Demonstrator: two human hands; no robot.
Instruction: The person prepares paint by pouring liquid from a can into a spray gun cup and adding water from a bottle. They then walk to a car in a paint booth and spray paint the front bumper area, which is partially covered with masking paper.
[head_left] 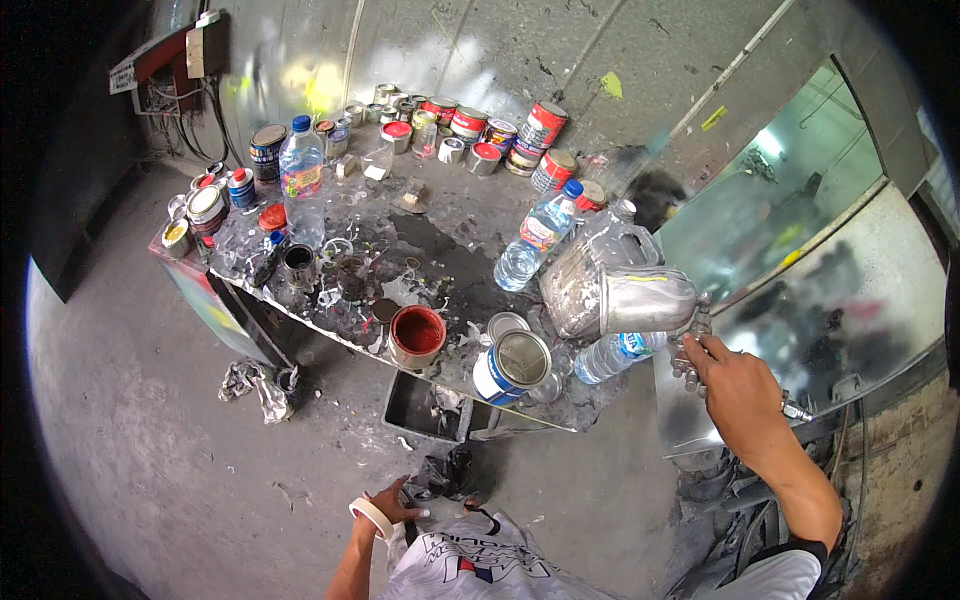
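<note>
At the right, my right hand (742, 402) is closed around a spray gun (650, 302) with a dull metal cup. The gun's cup is beside a big clear plastic jug (585, 275) and above a water bottle lying on its side (622, 352). Low in front of my body, my left hand (395, 502) has its fingers apart and appears to hold nothing. A cream ring like a tape roll (372, 518) sits around that wrist. Beyond its fingers is crumpled black plastic (443, 472). An open can of red paint (417, 333) and a blue-and-white can (512, 367) stand at the bench's near edge.
Several paint cans (470, 123) line the back of the paint-stained bench (430, 240). Two upright water bottles (303, 180) stand among them. A dark tray (425, 405) is below the front edge. Crumpled foil-like sheet (262, 388) lies on the floor at left. A painted panel (800, 300) leans at right.
</note>
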